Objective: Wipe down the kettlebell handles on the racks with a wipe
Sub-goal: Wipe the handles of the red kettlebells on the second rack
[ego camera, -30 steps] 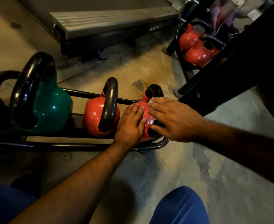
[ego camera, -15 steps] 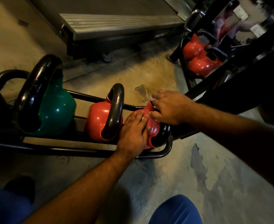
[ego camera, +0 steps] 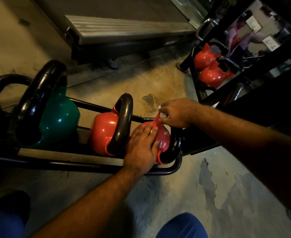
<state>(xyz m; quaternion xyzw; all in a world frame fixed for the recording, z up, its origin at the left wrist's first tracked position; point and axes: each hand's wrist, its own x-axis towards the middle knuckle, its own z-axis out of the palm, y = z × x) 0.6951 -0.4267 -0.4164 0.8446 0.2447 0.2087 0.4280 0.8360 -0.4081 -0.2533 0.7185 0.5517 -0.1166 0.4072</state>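
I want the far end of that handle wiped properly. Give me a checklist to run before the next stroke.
1. White wipe in right hand: ok, pinched in the fingers.
2. Wipe on the black handle of the end red kettlebell: ok, at its far end.
3. Left hand steadying the bell: ok, flat on its body.
4. Bell seated in the black tube rack: ok.
5. Near end of handle wiped: cannot tell.

Open floor (ego camera: 184,182) in front of low rack (ego camera: 83,166), narrow gap between red kettlebell (ego camera: 103,133) and green kettlebell (ego camera: 59,117), dark frame (ego camera: 261,103) crowding right side
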